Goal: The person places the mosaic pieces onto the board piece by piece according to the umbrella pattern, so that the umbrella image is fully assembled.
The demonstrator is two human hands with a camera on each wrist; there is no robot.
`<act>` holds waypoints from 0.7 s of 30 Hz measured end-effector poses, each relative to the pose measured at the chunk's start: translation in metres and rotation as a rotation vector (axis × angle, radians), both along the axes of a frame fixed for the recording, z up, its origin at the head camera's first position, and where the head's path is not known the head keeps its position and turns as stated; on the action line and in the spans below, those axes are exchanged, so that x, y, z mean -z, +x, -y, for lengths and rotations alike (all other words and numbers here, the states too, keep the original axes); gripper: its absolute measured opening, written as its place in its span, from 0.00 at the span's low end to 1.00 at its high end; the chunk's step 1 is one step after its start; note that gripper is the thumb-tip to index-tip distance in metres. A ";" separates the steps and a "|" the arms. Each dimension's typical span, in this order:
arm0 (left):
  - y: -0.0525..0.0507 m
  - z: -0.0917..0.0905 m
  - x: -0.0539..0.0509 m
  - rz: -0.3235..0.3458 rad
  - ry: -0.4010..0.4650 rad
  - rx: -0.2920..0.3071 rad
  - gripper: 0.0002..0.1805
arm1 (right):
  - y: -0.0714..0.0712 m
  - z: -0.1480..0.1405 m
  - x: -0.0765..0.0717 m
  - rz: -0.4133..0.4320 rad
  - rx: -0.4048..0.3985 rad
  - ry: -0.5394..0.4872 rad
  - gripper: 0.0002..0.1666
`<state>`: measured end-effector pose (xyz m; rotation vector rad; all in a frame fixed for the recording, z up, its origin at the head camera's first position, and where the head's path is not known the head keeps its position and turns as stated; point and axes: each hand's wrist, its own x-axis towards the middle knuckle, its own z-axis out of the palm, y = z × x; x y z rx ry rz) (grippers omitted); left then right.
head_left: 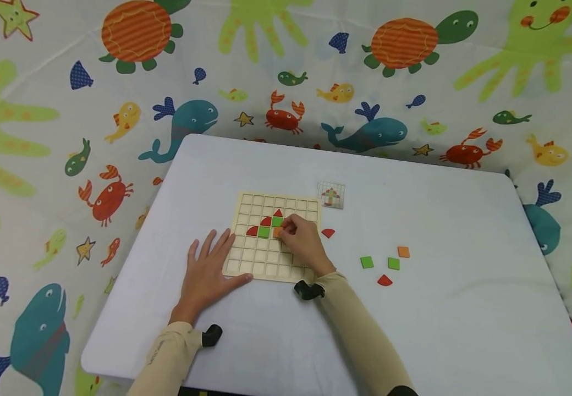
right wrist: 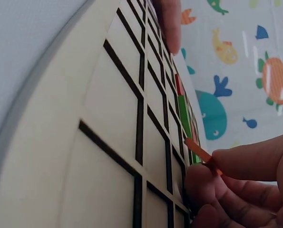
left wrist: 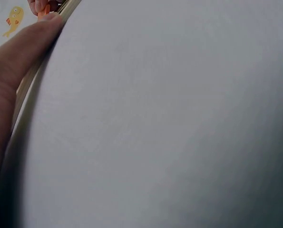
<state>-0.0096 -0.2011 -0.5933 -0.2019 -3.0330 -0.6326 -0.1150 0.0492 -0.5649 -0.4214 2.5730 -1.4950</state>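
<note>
Grid board (head_left: 268, 258) sits straight ahead of you on the white worktop (head_left: 454, 220), roughly square, so no real long axis to worry about. It lies between your hands, a bit past the left one and right under the right one.

Your left hand (head_left: 207, 280) is spread flat-ish, fingertips by the board's left edge, thumb on the near edge close to the corner. Your right hand (head_left: 306, 242) reaches in over the right half, thumb and finger pinching an orange tile (head_left: 277, 232). The card (head_left: 331, 196) with the little coloured pattern is just beside the board's far right corner.

The relation that counts here, I'd say, is tile to cell. Right wrist view has your orange one tilted against the board, not flat; can't tell if its low edge touches. It's square, so no long axis either, and your right hand is obviously the nearer one. One green square (head_left: 263, 232) lies just left of it, another (head_left: 278, 221) just beyond.

Smallest stuff: a red triangle (head_left: 278, 213) tops that second green, and a loose red quarter-circle (head_left: 328, 233) lies just off the board's right edge.
</note>
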 end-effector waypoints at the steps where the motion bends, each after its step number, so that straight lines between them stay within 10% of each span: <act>1: -0.001 0.000 0.000 0.002 -0.003 -0.001 0.63 | 0.000 0.000 0.000 -0.012 -0.003 0.011 0.04; 11: 0.000 0.000 -0.002 0.027 -0.003 -0.021 0.64 | 0.003 0.011 0.007 -0.100 -0.007 0.111 0.04; 21: 0.000 -0.001 -0.002 0.023 0.015 -0.007 0.63 | 0.010 0.004 0.012 -0.120 -0.078 -0.009 0.07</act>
